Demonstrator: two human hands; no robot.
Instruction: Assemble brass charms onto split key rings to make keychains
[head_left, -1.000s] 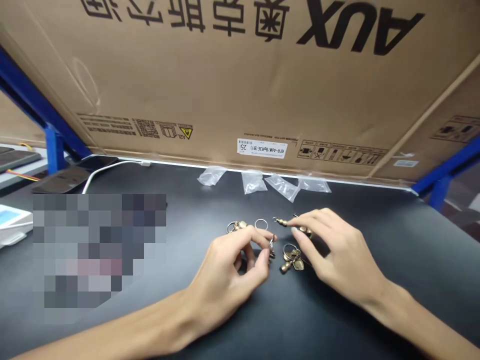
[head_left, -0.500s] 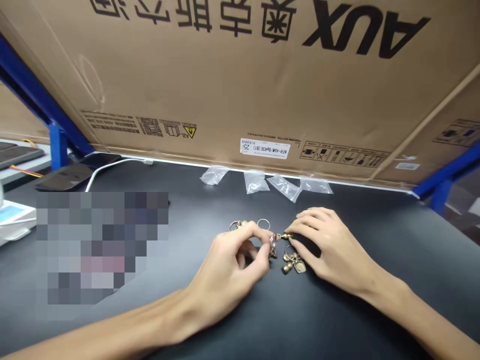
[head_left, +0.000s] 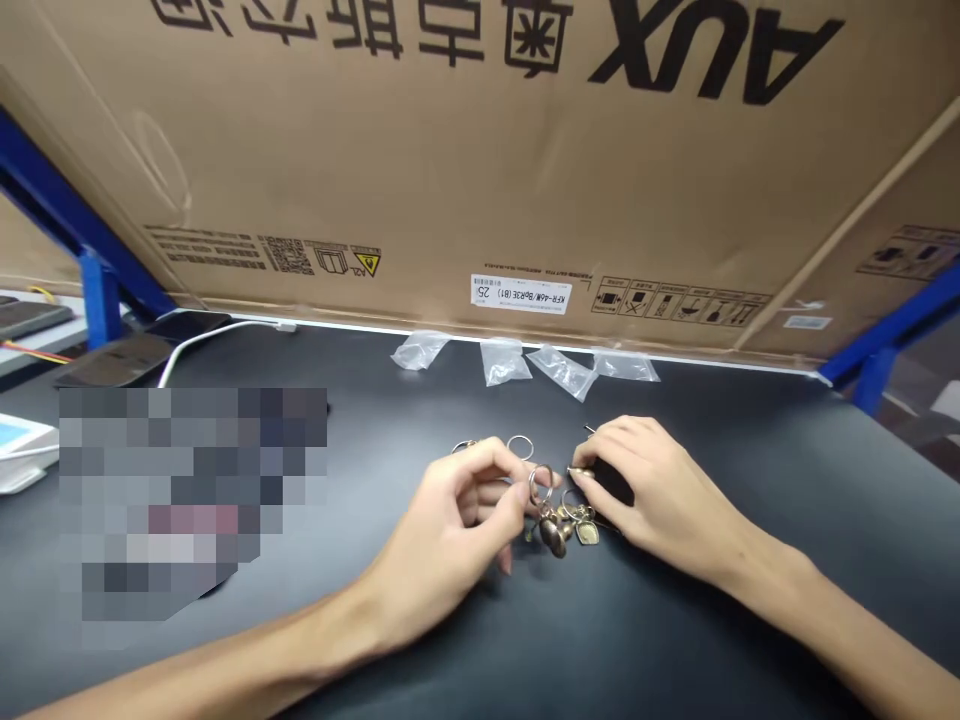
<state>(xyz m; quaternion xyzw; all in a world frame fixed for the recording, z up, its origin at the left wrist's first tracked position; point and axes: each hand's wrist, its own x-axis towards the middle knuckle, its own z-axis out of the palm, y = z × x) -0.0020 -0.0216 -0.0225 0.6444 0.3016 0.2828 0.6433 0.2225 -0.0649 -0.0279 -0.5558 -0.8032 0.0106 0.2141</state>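
Note:
My left hand (head_left: 469, 525) is closed in a pinch on the ring of a keychain (head_left: 553, 530), whose dark bronze charms hang below the fingertips. My right hand (head_left: 645, 490) has its thumb and fingers closed on a second, brass-coloured keychain (head_left: 581, 472), mostly hidden under them. Between the hands, a third keychain (head_left: 587, 530) with a square gold charm lies on the black table, partly behind the hanging charms. Past my left hand rests another key ring (head_left: 520, 446), and one more ring (head_left: 463, 446) shows behind the knuckles.
Several clear plastic bags (head_left: 504, 362) lie along the table's back edge. Behind them stands a large cardboard box (head_left: 450, 180), framed by blue metal posts (head_left: 101, 300). On the left are a black phone (head_left: 124, 358), a white cable (head_left: 199, 338) and a blurred-out patch (head_left: 187, 490).
The keychain in my left hand has swung into view, its charms now dangling below the ring. The left hand has drawn slightly apart from the right. The view has shifted a little.

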